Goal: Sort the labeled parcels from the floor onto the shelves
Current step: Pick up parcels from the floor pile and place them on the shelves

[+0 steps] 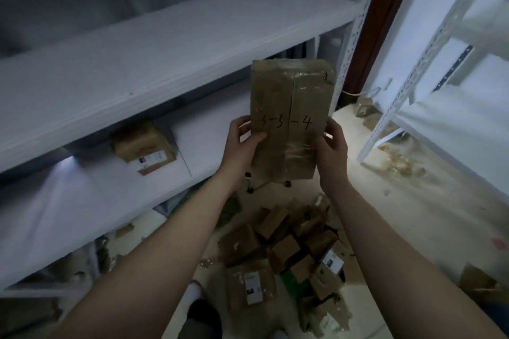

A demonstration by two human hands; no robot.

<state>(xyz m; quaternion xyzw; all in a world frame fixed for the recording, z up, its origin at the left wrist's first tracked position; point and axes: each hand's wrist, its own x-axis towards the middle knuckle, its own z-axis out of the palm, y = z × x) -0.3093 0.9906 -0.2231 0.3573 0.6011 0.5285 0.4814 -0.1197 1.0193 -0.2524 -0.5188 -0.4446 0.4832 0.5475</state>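
I hold a tall brown cardboard parcel [292, 107] upright in front of me, taped and marked "3-3-4" in black pen. My left hand [242, 143] grips its left edge with the thumb across the front. My right hand [332, 148] grips its right edge. A pile of brown parcels [289, 253] lies on the floor below, some with white labels. One labeled parcel [144, 147] sits on the lower white shelf [82, 201] to the left. The shelf above it [165, 44] is bare.
A second white metal shelf unit [440, 63] stands at the right, with cardboard scraps [399, 162] on the floor by its foot. A dark brown door frame [377, 22] shows between the two units. My shoe [201, 316] is at the bottom.
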